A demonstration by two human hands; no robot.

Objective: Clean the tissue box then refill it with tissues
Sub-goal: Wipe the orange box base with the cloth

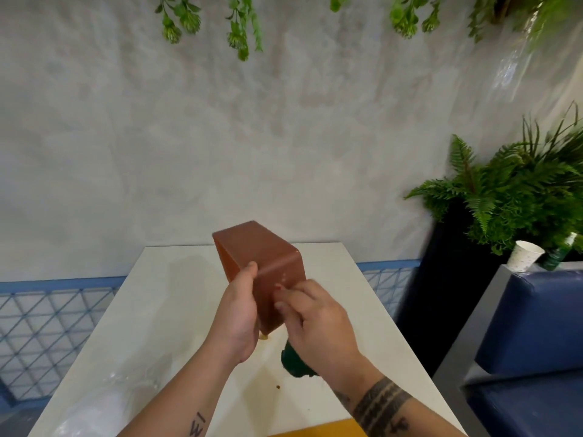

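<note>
A brown tissue box (262,260) is held tilted above the white table (331,266). My left hand (239,313) grips its left side, thumb along the upper edge. My right hand (315,323) is at the box's near right face with its fingers curled, and a dark green cloth (293,362) shows beneath its palm. I cannot tell how the cloth is held. A clear plastic pack of white tissues (104,402) lies on the table at the lower left.
A grey wall rises behind the table, with green plants hanging above. A fern in a black planter (504,197) stands at the right. A blue seat (536,326) has a paper cup (525,255) and a green bottle (560,255) on its ledge. A yellow object (328,430) sits at the table's near edge.
</note>
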